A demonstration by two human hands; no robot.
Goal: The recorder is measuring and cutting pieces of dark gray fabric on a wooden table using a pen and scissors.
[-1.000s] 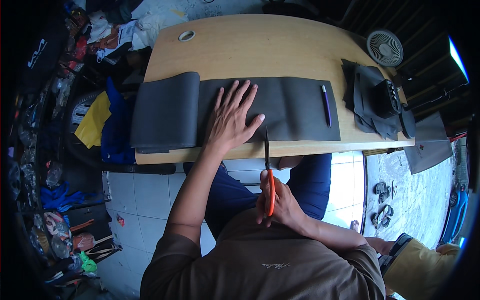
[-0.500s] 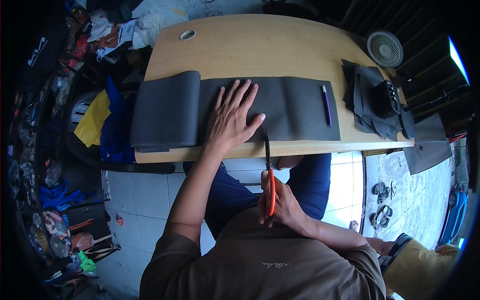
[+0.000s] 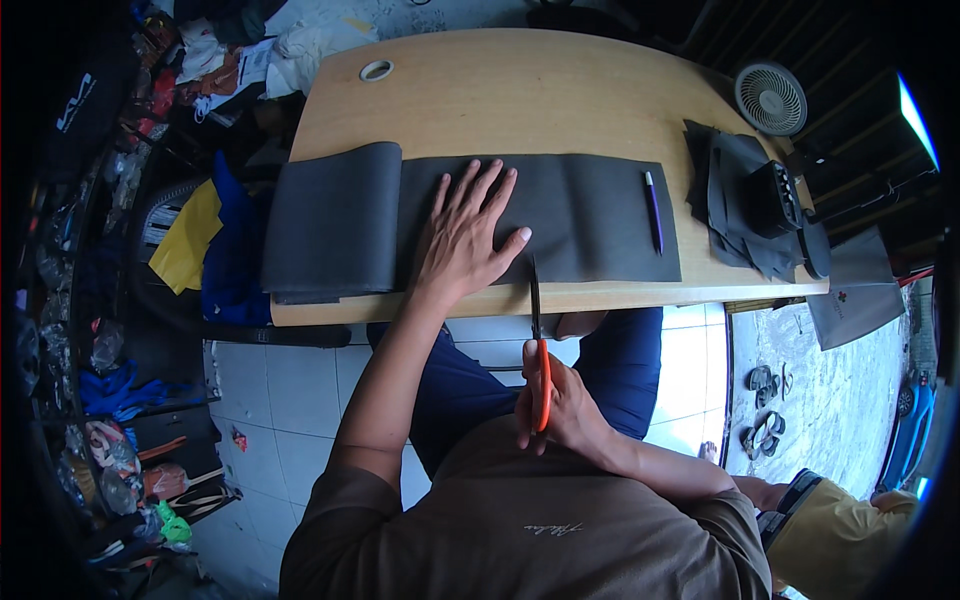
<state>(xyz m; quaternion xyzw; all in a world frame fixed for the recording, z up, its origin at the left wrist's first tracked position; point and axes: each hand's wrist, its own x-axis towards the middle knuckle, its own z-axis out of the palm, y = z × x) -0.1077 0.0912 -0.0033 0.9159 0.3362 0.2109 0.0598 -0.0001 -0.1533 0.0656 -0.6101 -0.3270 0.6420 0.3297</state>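
A long strip of dark grey material lies along the near side of the wooden table, its left part folded over into a thick stack. My left hand rests flat on the strip with its fingers spread. Below the table's front edge my right hand grips a pair of scissors by the orange handle. The blades point away from me and reach the strip's near edge, just right of my left thumb. A purple pen lies on the strip's right end.
Dark cut sheets and a black holder sit on the table's right end, near a round fan. Blue and yellow cloth hangs at the left. Another person's yellow clothing shows at lower right.
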